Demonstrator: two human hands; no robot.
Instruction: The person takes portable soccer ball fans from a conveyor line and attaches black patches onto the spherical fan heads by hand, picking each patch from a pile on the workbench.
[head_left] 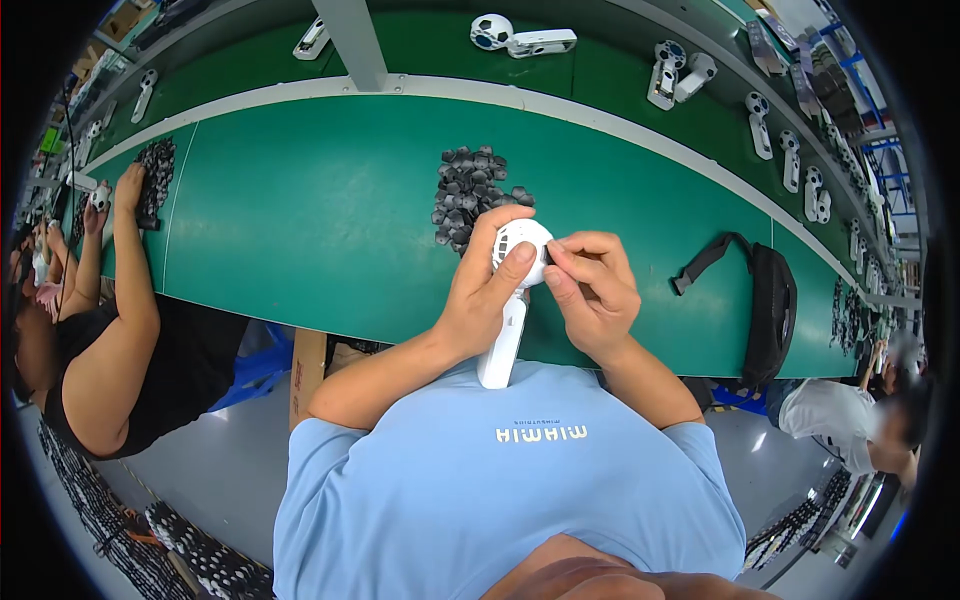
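A white handheld device (507, 340) with a round head and a long handle is held over the near edge of the green table (300, 200). My left hand (487, 282) is wrapped round its round head, thumb on the front face. Pinched fingers of my right hand (595, 285) are at the head's right side, on a small dark piece (546, 256). Just beyond my hands lies a pile of black pentagon-shaped pieces (468, 190). The handle points down toward the blue shirt.
A black bag (768, 315) with a strap lies at the right. Behind the white rail (500, 92), white devices (540, 42) lie on a green belt. Other people sit left and right; one's arm (130, 250) reaches to another black pile (156, 175).
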